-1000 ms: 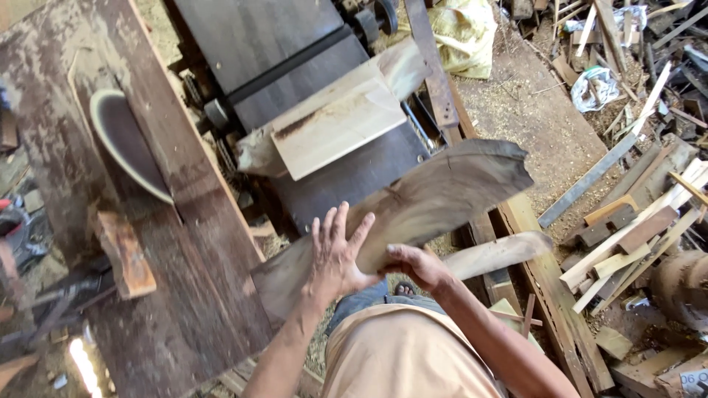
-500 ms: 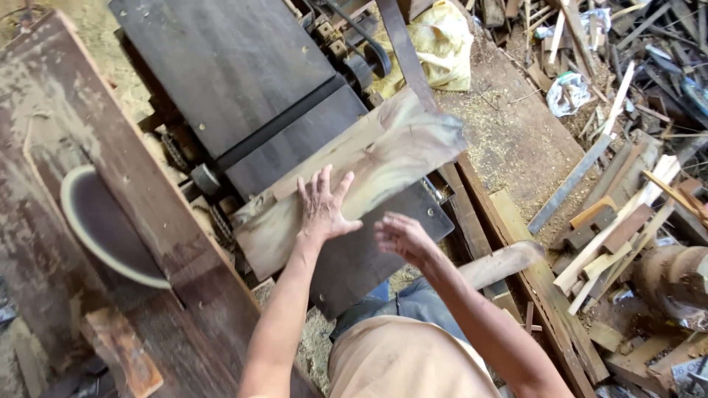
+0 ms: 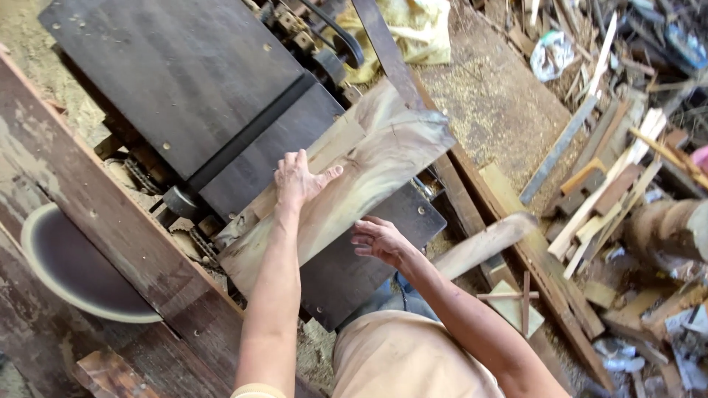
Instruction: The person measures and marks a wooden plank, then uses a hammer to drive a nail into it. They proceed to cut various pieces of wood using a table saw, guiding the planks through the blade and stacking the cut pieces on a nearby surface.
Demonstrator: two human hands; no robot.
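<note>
On dark planer bed (image 3: 184, 81): rough wavy-grained plank (image 3: 369, 158)

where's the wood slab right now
In the head view the wood slab lies slantwise at centre on the dark machine bed, with the left hand flat on it and the right hand at its near edge.

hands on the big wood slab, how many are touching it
1 for sure. The left hand lies flat on the wood slab atop the dark machine table. The right hand is at the slab's near edge; contact cannot be told.
</note>
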